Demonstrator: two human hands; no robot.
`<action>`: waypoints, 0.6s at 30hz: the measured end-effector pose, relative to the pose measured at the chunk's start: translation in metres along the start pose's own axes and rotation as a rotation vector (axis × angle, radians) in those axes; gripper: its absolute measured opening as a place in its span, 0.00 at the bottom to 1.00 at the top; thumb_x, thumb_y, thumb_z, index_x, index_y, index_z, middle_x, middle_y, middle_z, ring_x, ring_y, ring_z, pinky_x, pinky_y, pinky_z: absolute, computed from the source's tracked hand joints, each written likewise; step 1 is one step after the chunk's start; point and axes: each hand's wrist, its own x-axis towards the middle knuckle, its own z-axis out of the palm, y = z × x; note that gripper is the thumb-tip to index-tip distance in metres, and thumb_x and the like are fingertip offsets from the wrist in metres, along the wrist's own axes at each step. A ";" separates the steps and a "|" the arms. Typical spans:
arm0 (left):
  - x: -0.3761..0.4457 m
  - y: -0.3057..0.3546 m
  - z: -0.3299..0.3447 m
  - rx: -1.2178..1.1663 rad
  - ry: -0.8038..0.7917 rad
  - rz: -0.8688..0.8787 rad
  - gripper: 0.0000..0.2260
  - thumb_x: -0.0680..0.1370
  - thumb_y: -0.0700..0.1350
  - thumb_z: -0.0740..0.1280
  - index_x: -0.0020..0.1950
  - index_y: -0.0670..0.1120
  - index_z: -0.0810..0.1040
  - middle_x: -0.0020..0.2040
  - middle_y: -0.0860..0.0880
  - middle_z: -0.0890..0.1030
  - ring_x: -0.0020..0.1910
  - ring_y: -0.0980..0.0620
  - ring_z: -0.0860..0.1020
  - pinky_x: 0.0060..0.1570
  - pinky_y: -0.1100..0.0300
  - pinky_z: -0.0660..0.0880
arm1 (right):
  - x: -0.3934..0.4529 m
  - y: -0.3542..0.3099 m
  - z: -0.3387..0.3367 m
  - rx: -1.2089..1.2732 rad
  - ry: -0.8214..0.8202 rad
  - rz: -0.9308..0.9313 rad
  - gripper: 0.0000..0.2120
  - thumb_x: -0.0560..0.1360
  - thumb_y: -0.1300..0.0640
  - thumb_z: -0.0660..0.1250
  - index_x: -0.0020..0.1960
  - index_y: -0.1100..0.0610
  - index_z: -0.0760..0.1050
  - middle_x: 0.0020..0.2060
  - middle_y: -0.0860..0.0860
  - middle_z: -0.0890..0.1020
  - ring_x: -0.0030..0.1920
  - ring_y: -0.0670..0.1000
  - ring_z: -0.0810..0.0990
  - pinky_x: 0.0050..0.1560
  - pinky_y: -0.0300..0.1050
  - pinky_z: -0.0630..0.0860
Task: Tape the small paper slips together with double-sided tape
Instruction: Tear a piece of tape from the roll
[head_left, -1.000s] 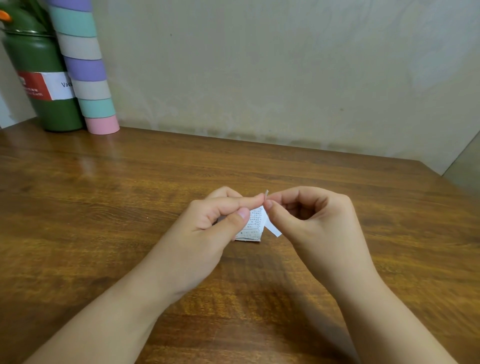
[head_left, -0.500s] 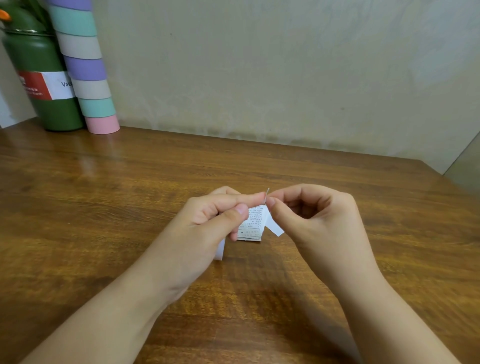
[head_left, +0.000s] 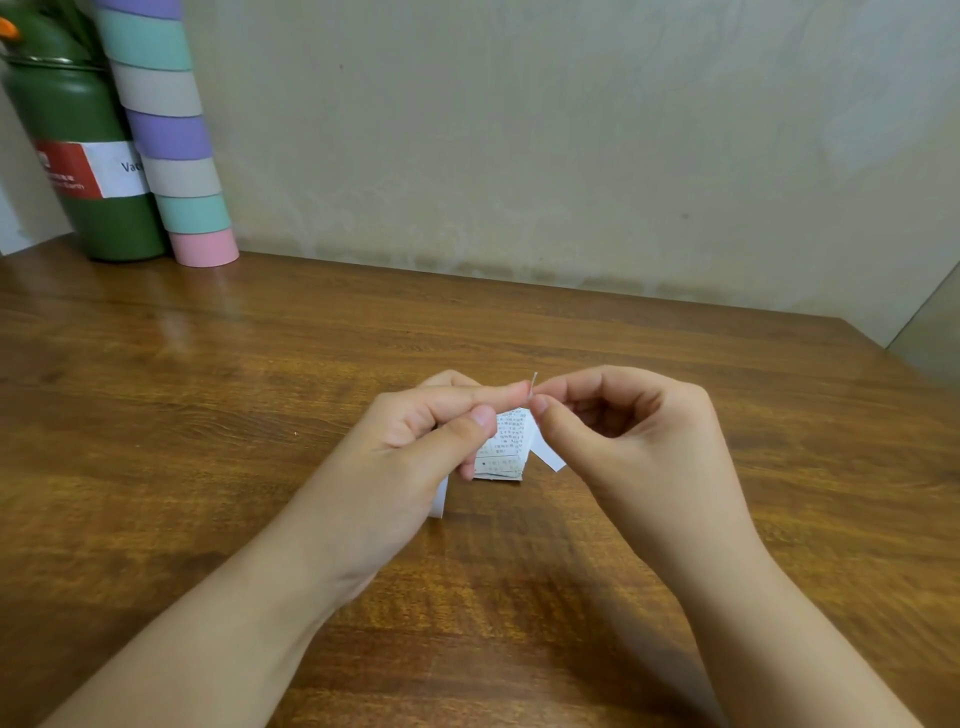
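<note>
Left hand: fingers curled, thumb and forefinger pinching the stack of printed paper slips from the left side, holding it above the tabletop.
Right hand: fingers curled, thumb and forefinger tips pinched together on a thin white strip at the top right corner of the slips; whether the strip is tape or backing cannot be told.
Printed paper slips: small, covered in fine print, held between the two hands, printed face toward the camera, lower edge near the tabletop; whether it touches cannot be told.
White strip: its tip stands up just above the meeting fingertips, directly over the slips.
Blank white piece: pokes out to the right of the slips, below the right thumb, angled down.
Second white edge: shows below the left hand, left of the slips, partly hidden by the palm.
Green flask: upright, far left and well behind the slips, against the wall, with a red and white label.
Striped tube: stands just right of the flask, touching or nearly so, banded in teal, beige, purple and pink.
Tabletop: brown wood grain, glossy.
</note>
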 end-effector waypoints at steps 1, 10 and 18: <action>0.000 0.000 0.000 0.001 0.002 0.002 0.15 0.73 0.47 0.61 0.54 0.57 0.82 0.39 0.53 0.71 0.38 0.57 0.70 0.51 0.57 0.68 | 0.000 0.001 0.000 -0.011 0.003 -0.012 0.05 0.69 0.60 0.73 0.36 0.53 0.82 0.30 0.50 0.82 0.28 0.41 0.73 0.30 0.30 0.69; 0.000 -0.003 0.002 0.070 0.021 0.023 0.14 0.73 0.49 0.61 0.53 0.61 0.82 0.37 0.61 0.72 0.37 0.59 0.70 0.44 0.68 0.69 | -0.001 0.009 0.006 -0.172 0.102 -0.224 0.03 0.67 0.58 0.70 0.35 0.52 0.78 0.31 0.45 0.79 0.32 0.44 0.75 0.34 0.31 0.69; 0.000 -0.001 0.001 0.107 0.049 0.009 0.13 0.73 0.50 0.60 0.51 0.61 0.83 0.36 0.61 0.72 0.38 0.59 0.70 0.43 0.71 0.68 | 0.000 0.009 0.002 -0.165 0.086 -0.194 0.04 0.66 0.60 0.70 0.33 0.53 0.77 0.30 0.45 0.78 0.31 0.43 0.74 0.34 0.30 0.68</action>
